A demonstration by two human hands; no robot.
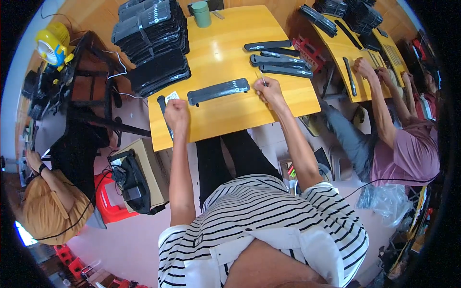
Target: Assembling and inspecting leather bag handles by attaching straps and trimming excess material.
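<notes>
My left hand (176, 116) is closed above the left part of the yellow table, its fingers curled in; whatever they hold, if anything, is hidden. Beside it are a white printed sheet (171, 97) and a narrow black strip-like piece (161, 102), partly covered by the hand. Between my hands a long black flat sleeve (218, 92) lies across the table, touched by neither. My right hand (270, 92) is closed in a pinch just right of the sleeve, on a thin pointed tool (262, 78) too small to name. Several similar black sleeves (278, 61) lie beyond it.
Tall bundled stacks of black sleeves (149, 36) stand at the table's far left. A green canister (200, 14) is at the back. A box with a black bag (132, 182) stands on the floor at left. Co-workers sit left and right, one in a pink shirt (408, 153).
</notes>
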